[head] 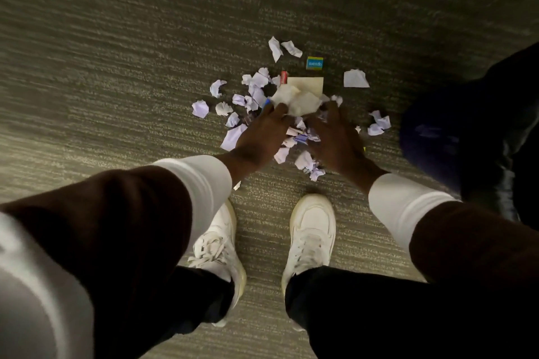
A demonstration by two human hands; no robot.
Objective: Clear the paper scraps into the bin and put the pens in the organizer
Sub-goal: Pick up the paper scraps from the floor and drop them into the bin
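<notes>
Here, in the head view, both hands reach down into the torn white paper scraps (256, 90) scattered on the grey ribbed carpet (116, 67). The left hand (262, 134) has fingers curled on a crumpled cream paper wad (297, 102); the right hand (335, 137) is spread, cupping scraps, its grip unclear. Loose pieces could spill from so shallow a scoop. The small blue-and-yellow eraser box (314, 63) risks being swept up too. The dark bin (455, 131) stands right; no pens identifiable
</notes>
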